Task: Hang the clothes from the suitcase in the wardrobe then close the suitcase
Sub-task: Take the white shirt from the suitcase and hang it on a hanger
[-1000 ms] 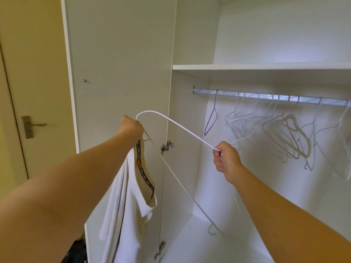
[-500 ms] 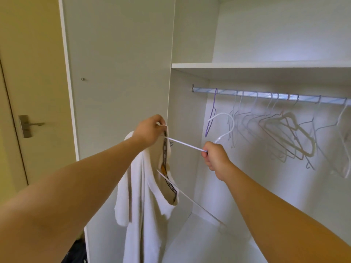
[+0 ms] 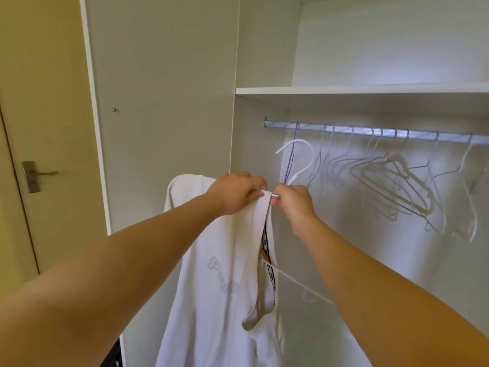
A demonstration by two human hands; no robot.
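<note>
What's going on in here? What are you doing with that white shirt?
A person stands at the open wardrobe, fitting a white shirt onto a white wire hanger. The left hand grips the shirt's neck opening, and the right hand pinches the hanger just below its hook. The hanger is not on the rail yet; the rail holds empty hangers.

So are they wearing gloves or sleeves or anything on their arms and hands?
No. The left arm and right arm are bare as far as the picture shows, no sleeves. The left hand and right hand are bare too: no gloves, rings, watch or bracelet in view.
</note>
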